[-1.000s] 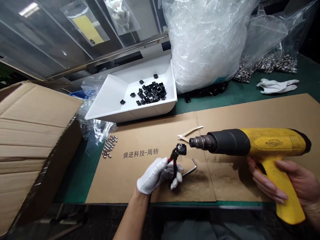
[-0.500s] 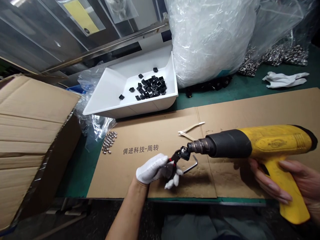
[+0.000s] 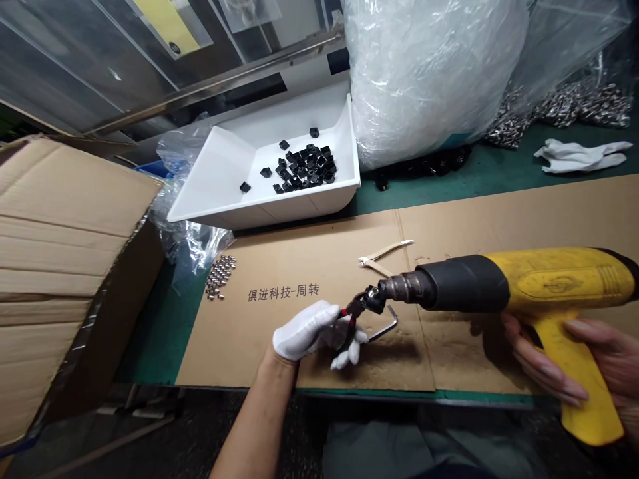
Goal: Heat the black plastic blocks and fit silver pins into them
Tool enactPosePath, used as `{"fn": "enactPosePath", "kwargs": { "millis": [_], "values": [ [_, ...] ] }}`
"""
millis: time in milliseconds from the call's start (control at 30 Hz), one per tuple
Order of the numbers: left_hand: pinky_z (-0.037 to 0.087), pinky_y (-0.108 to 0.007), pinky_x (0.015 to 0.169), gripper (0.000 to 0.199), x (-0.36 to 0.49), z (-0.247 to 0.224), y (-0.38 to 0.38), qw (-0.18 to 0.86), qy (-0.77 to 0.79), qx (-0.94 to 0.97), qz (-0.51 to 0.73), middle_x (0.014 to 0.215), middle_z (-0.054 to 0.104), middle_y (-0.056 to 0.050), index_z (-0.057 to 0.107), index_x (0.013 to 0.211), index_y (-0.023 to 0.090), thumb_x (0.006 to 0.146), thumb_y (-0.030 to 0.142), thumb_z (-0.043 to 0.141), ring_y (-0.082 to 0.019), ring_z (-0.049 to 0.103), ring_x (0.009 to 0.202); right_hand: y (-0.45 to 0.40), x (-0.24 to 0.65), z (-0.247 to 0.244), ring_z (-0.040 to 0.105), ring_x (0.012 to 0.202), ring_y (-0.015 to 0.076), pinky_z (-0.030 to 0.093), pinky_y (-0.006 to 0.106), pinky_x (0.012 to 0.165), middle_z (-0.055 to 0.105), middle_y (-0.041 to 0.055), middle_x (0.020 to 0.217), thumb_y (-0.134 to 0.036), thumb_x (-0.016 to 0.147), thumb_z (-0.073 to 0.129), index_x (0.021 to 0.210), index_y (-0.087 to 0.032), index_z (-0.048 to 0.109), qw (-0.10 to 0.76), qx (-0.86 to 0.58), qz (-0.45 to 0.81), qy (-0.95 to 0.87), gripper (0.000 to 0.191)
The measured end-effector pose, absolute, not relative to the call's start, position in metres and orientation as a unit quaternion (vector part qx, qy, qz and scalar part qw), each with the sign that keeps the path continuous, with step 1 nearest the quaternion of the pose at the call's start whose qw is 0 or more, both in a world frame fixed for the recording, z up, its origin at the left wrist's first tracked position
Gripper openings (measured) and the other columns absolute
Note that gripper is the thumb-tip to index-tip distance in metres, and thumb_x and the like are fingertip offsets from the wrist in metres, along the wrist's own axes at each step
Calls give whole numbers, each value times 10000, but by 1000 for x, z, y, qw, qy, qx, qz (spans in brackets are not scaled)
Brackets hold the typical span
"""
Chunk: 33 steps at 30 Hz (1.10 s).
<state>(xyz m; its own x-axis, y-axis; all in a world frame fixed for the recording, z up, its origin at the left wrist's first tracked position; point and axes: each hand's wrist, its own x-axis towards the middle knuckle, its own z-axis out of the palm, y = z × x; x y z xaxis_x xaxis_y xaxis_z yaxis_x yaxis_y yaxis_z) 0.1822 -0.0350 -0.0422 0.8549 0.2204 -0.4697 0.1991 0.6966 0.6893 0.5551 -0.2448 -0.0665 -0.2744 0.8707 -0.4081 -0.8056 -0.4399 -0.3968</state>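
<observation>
White-gloved, my left hand (image 3: 314, 332) is closed around dark pliers with red on the handles (image 3: 353, 309). The plier jaws grip a small black part (image 3: 373, 299) that has a shiny metal piece in it. My bare right hand (image 3: 554, 359) is wrapped round the handle of a yellow heat gun (image 3: 564, 283). The gun's metal nozzle points left, right beside the black part; whether they touch I cannot tell. An L-shaped hex key (image 3: 387, 326) shows just right of the gloved fingers. Cream-handled pliers (image 3: 387, 251) lie open behind the nozzle.
Cardboard (image 3: 279, 266) covers the green table (image 3: 414, 193). Small metal pieces (image 3: 219, 276) lie at its left. Behind are a white bin (image 3: 269, 209) of black parts and a large plastic bag (image 3: 429, 73). A cardboard box (image 3: 64, 246) stands left, a white glove (image 3: 582, 155) right.
The view has shifted slightly. My left hand has tilted the pliers and black part a little, and the part still sits beside the nozzle. Both hands keep their holds.
</observation>
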Motion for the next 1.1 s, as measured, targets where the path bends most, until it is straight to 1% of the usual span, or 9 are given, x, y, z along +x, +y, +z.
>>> {"fn": "enactPosePath", "kwargs": {
  "millis": [133,267,500,667,833,900,1100],
  "values": [
    [478,-313,520,711,182,-40,-35,877,276,394,4,797,746,-201,771,1025,16,911,686,562,-196,637,521,-244,555,-65,600,433,139,467,199,429,677,112,685,-490,901,601,1106,-95,719,517,-312,796,-46,461],
    [475,-302,504,708,182,-40,-36,877,275,393,5,791,749,-196,777,1015,23,907,689,564,-191,631,518,-244,556,-66,634,470,151,484,201,454,685,123,712,-488,920,569,1129,-100,722,518,-296,802,-38,466],
    [472,-317,508,701,181,-42,-32,884,246,396,-25,788,751,-208,774,1018,16,915,676,562,-195,620,505,-244,556,-68,621,458,140,474,198,453,689,130,711,-480,927,561,1144,-93,725,521,-288,803,-41,473],
    [455,-316,481,720,179,-46,-28,900,207,380,-40,737,751,-215,782,1003,10,906,688,561,-199,605,467,-246,557,-71,635,475,136,467,198,467,706,136,742,-487,931,554,1156,-86,729,516,-278,809,-42,492],
    [465,-328,476,730,177,-46,-23,898,189,389,-78,719,751,-216,794,995,28,876,716,578,-209,598,460,-249,558,-77,618,455,136,469,202,451,707,118,712,-509,914,576,1147,-93,732,512,-289,808,-52,502],
    [468,-332,473,731,177,-44,-21,895,184,396,-93,713,751,-220,799,998,30,876,716,576,-211,595,454,-250,557,-77,621,449,135,471,192,442,712,122,706,-519,911,574,1143,-89,739,520,-281,805,-52,515],
    [442,-331,450,758,176,-42,-21,889,182,403,-117,704,748,-245,810,998,24,856,733,584,-218,588,438,-254,554,-75,600,412,130,472,169,415,700,142,650,-505,864,642,1076,-69,765,506,-299,809,-19,500]
  ]
}}
